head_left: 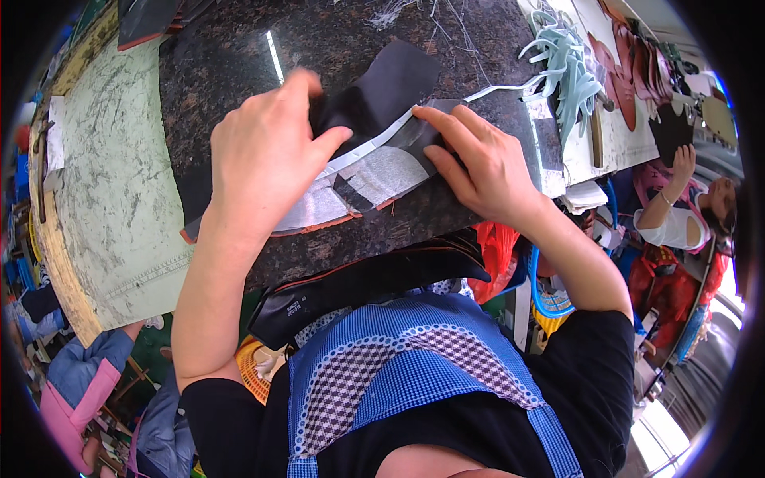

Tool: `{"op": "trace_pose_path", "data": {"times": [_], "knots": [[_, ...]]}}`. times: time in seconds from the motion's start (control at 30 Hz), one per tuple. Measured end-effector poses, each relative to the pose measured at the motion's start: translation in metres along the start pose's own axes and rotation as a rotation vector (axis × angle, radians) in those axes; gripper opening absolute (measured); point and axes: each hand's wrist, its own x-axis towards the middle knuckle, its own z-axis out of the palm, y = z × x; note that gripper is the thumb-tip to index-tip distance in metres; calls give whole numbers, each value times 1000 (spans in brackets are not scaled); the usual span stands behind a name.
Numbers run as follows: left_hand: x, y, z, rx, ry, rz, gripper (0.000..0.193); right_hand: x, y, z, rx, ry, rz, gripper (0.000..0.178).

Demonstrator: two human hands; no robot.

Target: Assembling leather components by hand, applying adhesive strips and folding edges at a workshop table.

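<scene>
A black leather piece (381,89) with a grey-white lining (388,173) and an orange-brown lower edge lies on the dark speckled stone slab in front of me. Along its fold runs a narrow pale strip (374,143), which continues right to a tangled bundle of light-blue strips (567,68). My left hand (267,151) is over the piece's left part, thumb and index finger apart, the other fingers mostly hidden. The fingers of my right hand (488,163) are bent over the piece's right end, index fingertip on the strip and thumb lower on the leather.
Loose threads (398,11) lie at the slab's far edge. Stacked black leather pieces (374,279) rest between the slab and my apron. A pale, worn board (111,175) is at left; a red bag (496,253) hangs at right. Other people are at both sides, one holding a dark piece (672,131).
</scene>
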Motion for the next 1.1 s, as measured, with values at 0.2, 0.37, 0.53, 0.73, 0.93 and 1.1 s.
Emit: {"op": "trace_pose_path", "data": {"times": [0.2, 0.37, 0.53, 0.73, 0.93, 1.1], "knots": [[-41, 4, 26, 187, 555, 778, 12, 34, 34, -34, 887, -354, 637, 56], [-57, 13, 81, 384, 471, 836, 7, 63, 47, -38, 846, -369, 904, 67], [-68, 36, 97, 674, 405, 691, 11, 62, 39, -20, 195, -275, 257, 24], [-73, 40, 96, 826, 409, 601, 8, 10, 20, -13, -137, 20, -488, 45], [-75, 21, 69, 675, 460, 538, 13, 13, -7, 0, 244, -31, -442, 38], [-46, -53, 5, -52, 200, 481, 16, 27, -11, 0, 763, -272, 230, 18]]}}
